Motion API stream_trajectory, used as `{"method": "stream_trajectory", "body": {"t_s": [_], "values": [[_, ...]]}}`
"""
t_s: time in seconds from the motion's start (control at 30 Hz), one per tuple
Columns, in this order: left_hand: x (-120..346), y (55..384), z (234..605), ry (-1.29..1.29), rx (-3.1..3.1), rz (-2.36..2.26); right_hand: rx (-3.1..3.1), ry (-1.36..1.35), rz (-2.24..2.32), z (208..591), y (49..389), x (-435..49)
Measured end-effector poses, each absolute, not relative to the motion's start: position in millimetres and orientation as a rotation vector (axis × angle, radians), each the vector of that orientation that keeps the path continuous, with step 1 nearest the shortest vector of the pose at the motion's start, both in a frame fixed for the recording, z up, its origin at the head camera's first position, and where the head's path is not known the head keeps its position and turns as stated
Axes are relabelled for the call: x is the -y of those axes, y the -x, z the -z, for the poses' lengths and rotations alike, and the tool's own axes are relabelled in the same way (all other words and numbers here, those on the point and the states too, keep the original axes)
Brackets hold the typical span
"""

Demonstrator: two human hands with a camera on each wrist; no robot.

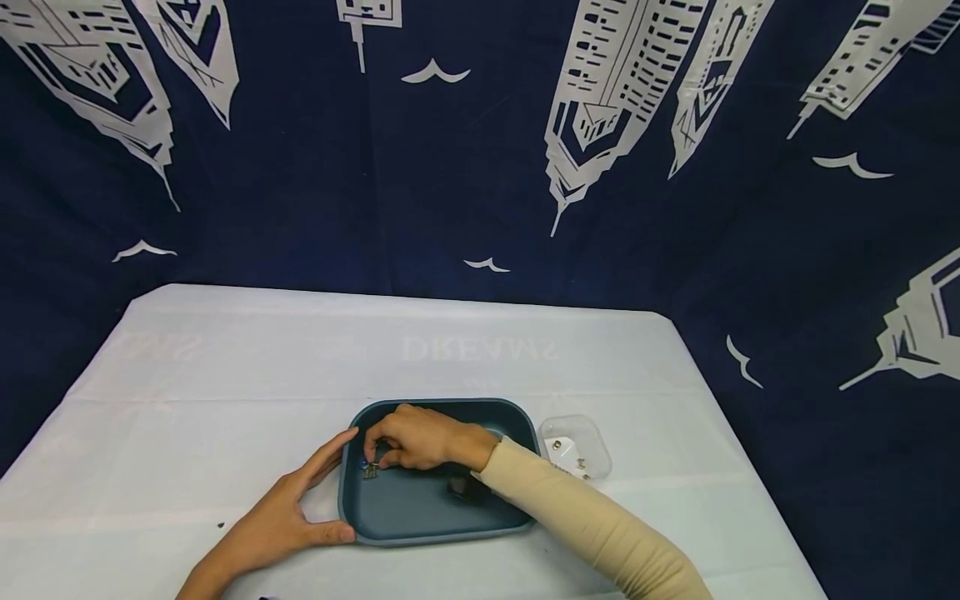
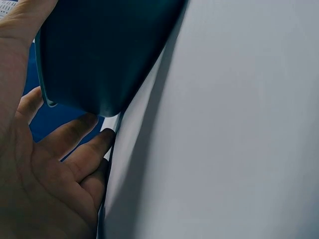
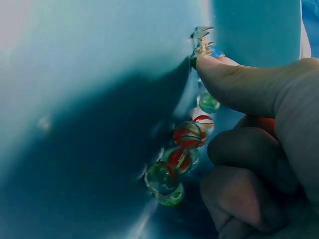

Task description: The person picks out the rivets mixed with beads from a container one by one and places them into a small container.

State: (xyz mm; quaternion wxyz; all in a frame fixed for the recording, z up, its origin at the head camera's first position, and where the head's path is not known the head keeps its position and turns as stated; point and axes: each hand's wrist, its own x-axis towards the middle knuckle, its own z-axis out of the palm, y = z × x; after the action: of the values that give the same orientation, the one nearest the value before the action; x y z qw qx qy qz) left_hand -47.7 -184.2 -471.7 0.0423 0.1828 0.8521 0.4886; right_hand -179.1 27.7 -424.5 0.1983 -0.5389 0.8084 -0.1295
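A blue-green tray (image 1: 420, 521) lies on the white-covered table. My left hand (image 1: 281, 512) is at its left side, thumb at the near corner and fingers straight along the outer wall. In the left wrist view the spread fingertips reach the tray's underside edge. Inside the tray, at the left end, my right hand (image 1: 423, 437) pinches a small gold-coloured metal piece (image 3: 203, 45) with flat silvery ends between thumb and forefinger; the forefinger is mostly hidden. Beside the curled fingers, several red and green glass marbles (image 3: 189, 135) lie in a row along the tray wall.
Right of the tray stands a clear plastic box (image 1: 596, 433) with a few small metal pieces (image 1: 581, 463) in it, close to the right forearm. A dark speck (image 1: 221, 525) lies on the table at left. Dark blue patterned cloth (image 1: 450, 183) hangs behind the table.
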Motion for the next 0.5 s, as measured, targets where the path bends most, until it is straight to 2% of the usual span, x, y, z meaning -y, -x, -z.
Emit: {"method": "stream_trajectory", "body": {"t_s": [0.5], "values": [[182.7, 48.0, 471.8, -0.562, -2.602, -1.500, -2.262, 1.489, 0.369, 428.1, 177.6, -27.5]]}}
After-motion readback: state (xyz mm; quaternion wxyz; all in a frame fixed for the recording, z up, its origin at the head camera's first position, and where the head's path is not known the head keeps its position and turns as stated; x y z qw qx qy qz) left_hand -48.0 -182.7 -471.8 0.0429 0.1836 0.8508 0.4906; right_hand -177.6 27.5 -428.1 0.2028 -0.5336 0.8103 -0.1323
